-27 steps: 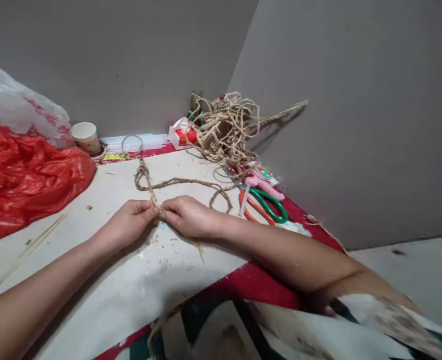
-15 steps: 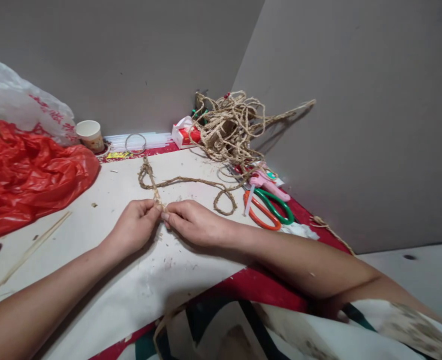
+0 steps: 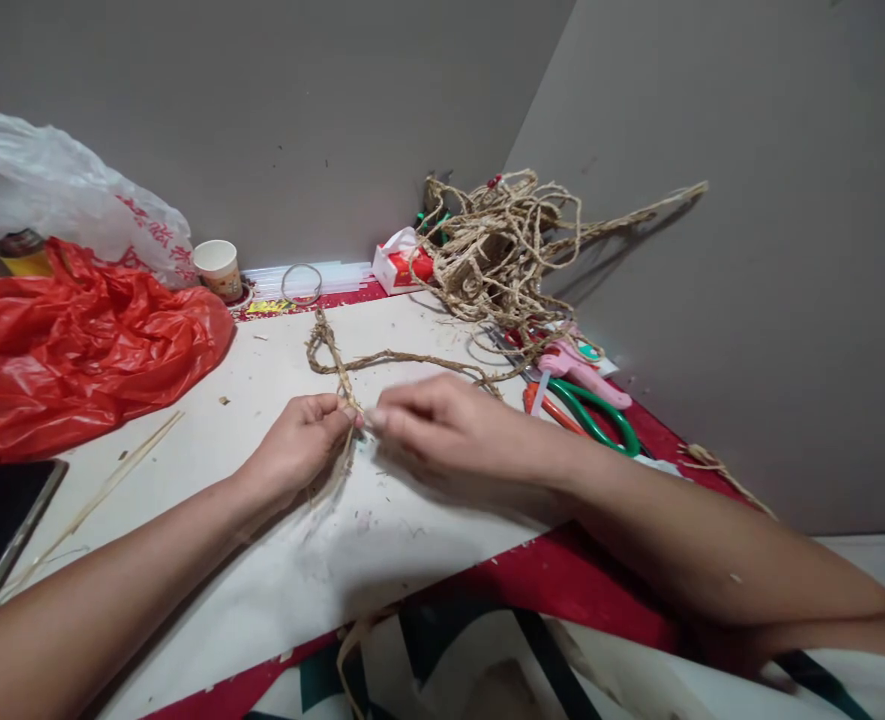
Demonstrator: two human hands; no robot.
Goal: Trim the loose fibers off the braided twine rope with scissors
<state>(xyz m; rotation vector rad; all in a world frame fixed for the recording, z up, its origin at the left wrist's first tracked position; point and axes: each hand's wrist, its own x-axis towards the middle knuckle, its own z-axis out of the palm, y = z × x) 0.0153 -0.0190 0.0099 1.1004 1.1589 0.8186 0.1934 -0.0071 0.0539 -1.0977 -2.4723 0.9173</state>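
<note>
My left hand pinches a braided straw cord between thumb and fingertips. From the pinch the cord runs away from me to a small loop, then bends right across the white board. Loose fibres hang below my left fingertips. My right hand is just right of the pinch, smeared by motion, its thumb and fingers pressed together. Whatever lies between those fingertips is too blurred to make out.
A large tangle of straw cord lies at the back right, above green-handled scissors and a pink glue gun. On the left are a red plastic bag, a paper cup, pale straw strips and a phone.
My right hand has moved away from the left fingertips, to the right, and now covers the cord's right-hand loop. My left hand keeps its pinch. The view has shifted left.
</note>
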